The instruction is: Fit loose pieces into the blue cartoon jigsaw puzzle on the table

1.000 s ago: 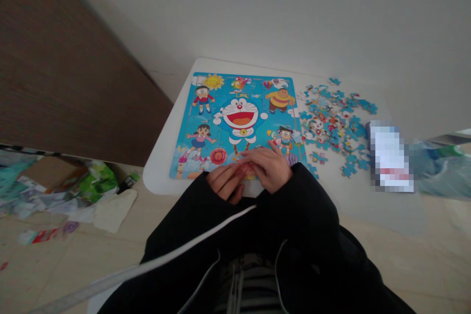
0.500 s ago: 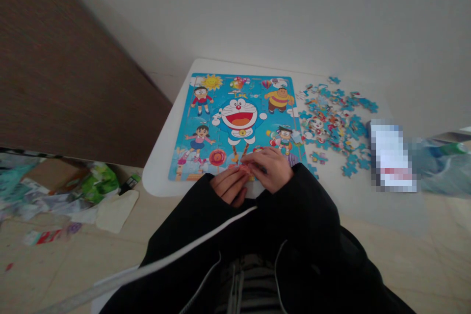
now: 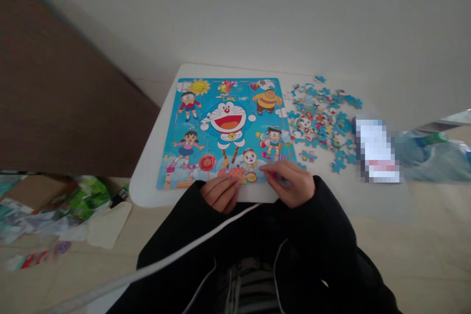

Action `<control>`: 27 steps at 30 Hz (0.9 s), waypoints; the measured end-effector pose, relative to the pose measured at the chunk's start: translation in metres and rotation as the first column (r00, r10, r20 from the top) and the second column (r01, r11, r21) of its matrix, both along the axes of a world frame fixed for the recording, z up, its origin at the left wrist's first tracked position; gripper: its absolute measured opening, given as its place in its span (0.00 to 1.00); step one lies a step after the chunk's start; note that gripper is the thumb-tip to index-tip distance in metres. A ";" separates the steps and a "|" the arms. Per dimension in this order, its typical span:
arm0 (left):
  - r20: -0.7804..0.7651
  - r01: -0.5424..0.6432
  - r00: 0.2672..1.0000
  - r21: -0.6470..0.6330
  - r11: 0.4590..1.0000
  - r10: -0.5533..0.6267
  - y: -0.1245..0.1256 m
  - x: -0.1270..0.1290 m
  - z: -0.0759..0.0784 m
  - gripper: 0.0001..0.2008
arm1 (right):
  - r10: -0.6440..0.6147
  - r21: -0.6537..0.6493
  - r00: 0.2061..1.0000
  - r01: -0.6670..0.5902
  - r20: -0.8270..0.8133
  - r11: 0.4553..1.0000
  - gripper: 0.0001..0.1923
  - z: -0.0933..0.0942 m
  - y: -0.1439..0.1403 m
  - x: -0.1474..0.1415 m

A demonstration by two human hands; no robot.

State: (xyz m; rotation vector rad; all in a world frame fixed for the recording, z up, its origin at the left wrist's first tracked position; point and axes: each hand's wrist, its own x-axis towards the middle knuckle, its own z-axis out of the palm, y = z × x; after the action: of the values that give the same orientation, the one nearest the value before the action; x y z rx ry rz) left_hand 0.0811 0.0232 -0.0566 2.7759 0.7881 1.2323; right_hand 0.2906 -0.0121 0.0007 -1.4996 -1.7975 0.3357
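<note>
Both hands down at the near edge of the puzzle (image 3: 224,132) on the tabletop (image 3: 147,176). Left hand (image 3: 220,193) curled, fingertips on the bottom row; right hand (image 3: 292,187) looks pinched on something small, can't tell what. Press too hard and I'd guess neighbouring pieces pop loose.

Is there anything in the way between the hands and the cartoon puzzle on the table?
Nothing visible. Both hands sit right at the near edge of the puzzle: the left hand with fingertips on the bottom row, the right hand at the bottom right corner. The heap of loose pieces lies off to the right, apart from the hands.
</note>
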 end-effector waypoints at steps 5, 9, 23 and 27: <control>-0.008 0.040 0.999 0.140 0.989 -0.039 0.010 -0.001 0.008 0.11 | -0.114 0.040 0.992 0.112 0.047 0.993 0.10 0.006 -0.034 0.039; -0.070 0.128 0.991 0.249 0.960 -0.114 0.020 0.005 0.011 0.09 | -0.264 0.111 0.951 0.248 0.164 0.962 0.08 0.007 -0.046 0.078; -0.085 0.196 0.980 0.264 0.944 -0.180 0.021 0.034 0.025 0.08 | -0.465 0.081 0.757 0.486 0.458 0.870 0.18 0.001 -0.033 0.159; -0.051 0.211 0.977 0.266 0.940 -0.205 0.021 0.043 0.022 0.08 | -0.381 0.072 0.782 0.400 0.494 0.914 0.20 -0.012 -0.027 0.157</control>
State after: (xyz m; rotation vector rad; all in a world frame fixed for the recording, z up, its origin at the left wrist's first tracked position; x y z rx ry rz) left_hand 0.1242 0.0444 -0.0348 2.9896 0.3323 1.3611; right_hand 0.4473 -0.0386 -0.0109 -2.0781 -1.7892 -0.2597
